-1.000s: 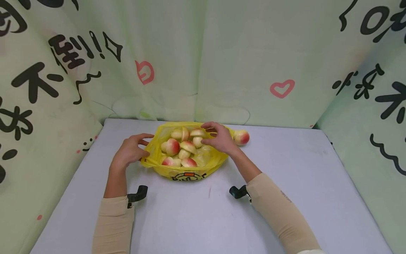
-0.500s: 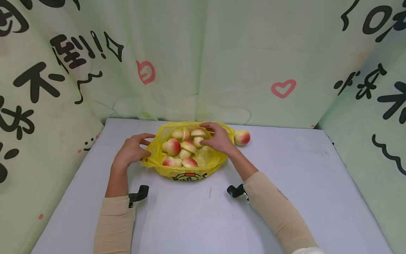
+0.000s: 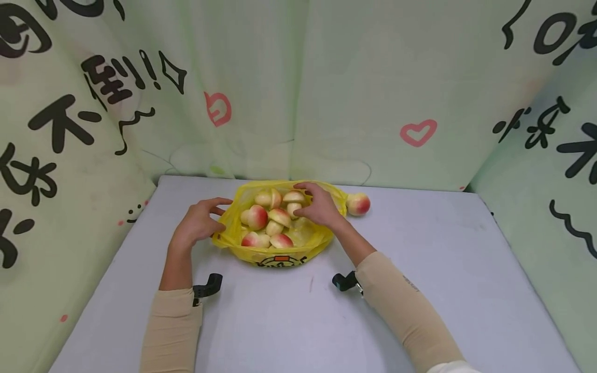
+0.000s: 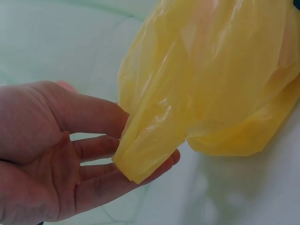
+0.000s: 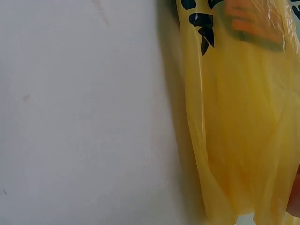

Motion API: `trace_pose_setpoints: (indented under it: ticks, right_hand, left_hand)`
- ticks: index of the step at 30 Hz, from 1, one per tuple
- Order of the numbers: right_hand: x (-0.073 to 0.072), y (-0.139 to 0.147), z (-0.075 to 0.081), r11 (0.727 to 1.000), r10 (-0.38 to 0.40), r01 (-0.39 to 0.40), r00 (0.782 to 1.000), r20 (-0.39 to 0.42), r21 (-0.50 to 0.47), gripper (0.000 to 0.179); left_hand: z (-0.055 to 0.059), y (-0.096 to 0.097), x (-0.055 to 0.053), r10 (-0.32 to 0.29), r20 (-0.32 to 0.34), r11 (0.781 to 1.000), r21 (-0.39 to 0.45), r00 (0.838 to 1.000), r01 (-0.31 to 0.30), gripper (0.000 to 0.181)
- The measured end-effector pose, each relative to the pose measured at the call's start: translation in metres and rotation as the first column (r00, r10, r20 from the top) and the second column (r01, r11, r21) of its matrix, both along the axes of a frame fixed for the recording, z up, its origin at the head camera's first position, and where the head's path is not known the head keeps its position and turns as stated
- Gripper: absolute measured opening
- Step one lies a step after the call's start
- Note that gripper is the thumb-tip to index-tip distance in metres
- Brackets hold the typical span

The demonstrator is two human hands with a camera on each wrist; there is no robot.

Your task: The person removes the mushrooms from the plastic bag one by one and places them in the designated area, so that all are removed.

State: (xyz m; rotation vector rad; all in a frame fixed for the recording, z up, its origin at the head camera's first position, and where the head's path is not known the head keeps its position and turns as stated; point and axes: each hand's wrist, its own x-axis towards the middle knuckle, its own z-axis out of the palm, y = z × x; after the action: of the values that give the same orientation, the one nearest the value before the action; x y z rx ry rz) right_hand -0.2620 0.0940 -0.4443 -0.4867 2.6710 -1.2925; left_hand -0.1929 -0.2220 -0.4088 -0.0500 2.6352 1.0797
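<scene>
In the head view, a yellow plastic bag lies open on the table with several toy mushrooms inside, cream with pinkish-red caps. My left hand is at the bag's left edge. The left wrist view shows its fingers loosely extended behind a flap of the bag. My right hand reaches over the bag's right side, fingers spread and bent. Its fingertips and thumb come right beside an upright mushroom. In the right wrist view only a sliver of that hand shows beside the bag.
One more mushroom lies outside the bag, to its right. The white table runs back to a pale green curtain printed with black characters and red hearts. Dark wrist cameras stick out from both sleeves.
The whole head view has shifted slightly right and down. Both hands keep their places at the bag, and the mushrooms lie as before.
</scene>
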Motion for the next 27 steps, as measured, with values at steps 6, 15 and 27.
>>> trace_pose_setpoints:
  ticks: [6, 15, 27]
  right_hand:
    - [0.0007, -0.0032, -0.005, 0.999, 0.002, 0.0, 0.999, -0.049, 0.033, 0.063]
    - [-0.0016, -0.0053, -0.0073, 0.999, 0.011, -0.008, 0.998, -0.059, 0.049, 0.065]
    - [-0.0034, -0.0082, -0.0096, 0.996, 0.048, -0.043, 0.997, -0.059, 0.081, 0.073]
  left_hand:
    - [-0.0012, 0.0012, 0.0, 0.001, 0.002, 1.0, 0.001, 1.0, -0.001, 0.067]
    - [0.0, 0.0007, -0.0009, -0.001, 0.0, 1.0, 0.0, 1.0, 0.001, 0.068]
    - [-0.0024, 0.0009, -0.0016, -0.005, -0.005, 1.0, -0.008, 1.0, 0.005, 0.068]
